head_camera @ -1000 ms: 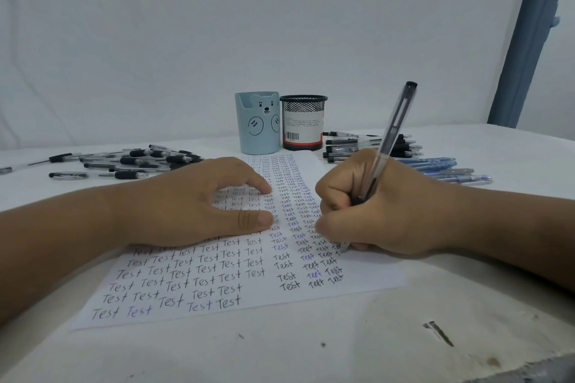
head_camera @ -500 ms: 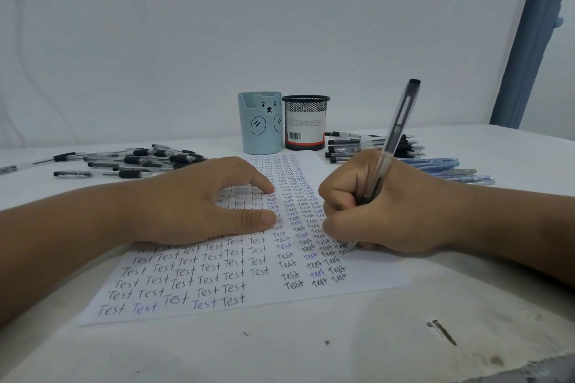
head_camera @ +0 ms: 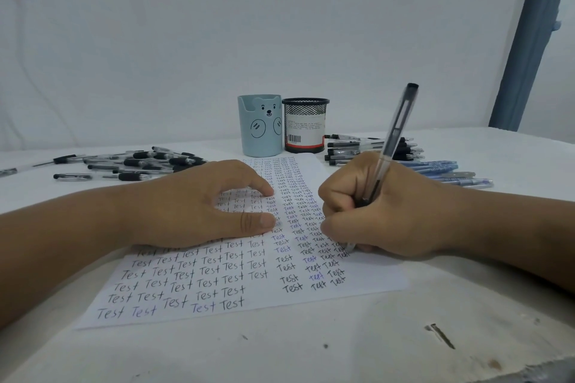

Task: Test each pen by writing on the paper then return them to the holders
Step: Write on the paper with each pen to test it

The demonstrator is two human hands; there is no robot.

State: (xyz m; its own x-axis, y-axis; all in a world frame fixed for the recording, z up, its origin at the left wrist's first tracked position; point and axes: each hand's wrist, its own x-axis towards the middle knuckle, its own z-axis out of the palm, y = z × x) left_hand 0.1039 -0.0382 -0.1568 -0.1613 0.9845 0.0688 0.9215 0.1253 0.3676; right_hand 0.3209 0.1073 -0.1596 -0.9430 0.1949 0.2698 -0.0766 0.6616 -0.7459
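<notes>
The fingers [head_camera: 337,196] of the right hand [head_camera: 382,208] are curled tight round one clear-barrelled pen [head_camera: 393,134], clamping it near the dark grip; its black end cap points up and away, and its tip meets the paper [head_camera: 357,277] at the right-hand column of writing, just under the heel of the hand. The left hand [head_camera: 193,205] lies palm down on the sheet, its fingers loosely arched and apart, index fingertip and thumb tip pressing the paper flat and holding nothing.

The paper is a single white sheet lying flat on the desk [head_camera: 311,351], covered in many rows of the handwritten word "Test": larger letters on the left, smaller and denser ones in the columns to the right and farther back. Most are in black ink, a few in blue.

Beyond the far edge of the sheet two holders stand side by side, touching or nearly so: a pale blue cylindrical cup [head_camera: 259,126] with a bear face drawn on it and a notch in its rim, and a black wire-mesh cup [head_camera: 305,126] with a white barcode label and a red band near its base.

To the left lies a loose heap of clear pens with black grips [head_camera: 140,163], too overlapped to count. To the right lies a stack of similar black-capped pens [head_camera: 351,146], and nearer, a row of blue pens [head_camera: 441,166]. The desk is white and scuffed, with a dark gouge [head_camera: 440,336] near its front edge.
</notes>
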